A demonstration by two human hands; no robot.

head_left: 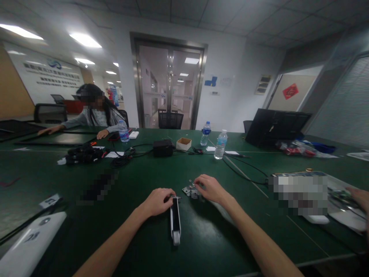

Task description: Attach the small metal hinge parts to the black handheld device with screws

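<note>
My left hand (159,201) is closed around the far end of a narrow white-framed device (176,223) with a black face. The device lies lengthwise on the green table, its white near end pointing at me. A small metal piece (176,197) sticks out beside my left fingertips. To the right, my right hand (210,187) has thumb and fingers bent together over a little group of small metal parts (190,191). Whatever may be between those fingertips is too small to make out. Several tiny ring-like pieces (190,186) lie beside the metal brackets.
Behind my hands stand a black box (163,148), a small open carton (183,144) and water bottles (220,144). Cables cross the table (138,177). A white case (31,242) lies front left. A person (95,107) sits far left; another person's hand (359,198) is at the right edge.
</note>
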